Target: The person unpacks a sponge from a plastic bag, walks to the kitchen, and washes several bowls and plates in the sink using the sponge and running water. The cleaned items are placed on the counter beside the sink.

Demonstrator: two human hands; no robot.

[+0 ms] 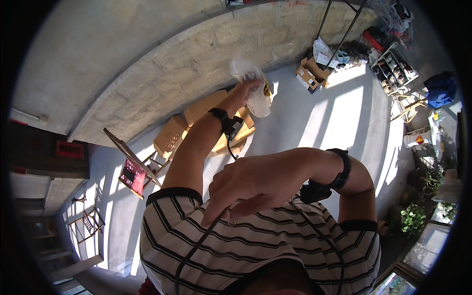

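Note:
My left hand [247,90] is stretched out ahead, closed around a crumpled clear plastic bag [259,105]. A yellow and dark strip shows at the bag's right side. The hand is above and in front of opened cardboard boxes [206,105]. In front of my chest, my right hand [250,184] bends inward, its thumb and fingertips pinching a thin black cord [195,249] that hangs over my striped shirt. A small round thing [231,222] shows by those fingertips; what it is, I cannot tell. Both wrists carry black straps with small devices.
A stone-block wall [199,62] curves behind the boxes. A folding chair [134,173] with a pink seat stands left, another chair frame [87,225] farther off. An open carton [312,73], a shoe rack [395,72] and thin metal poles [344,31] are at upper right; plants [412,219] at lower right.

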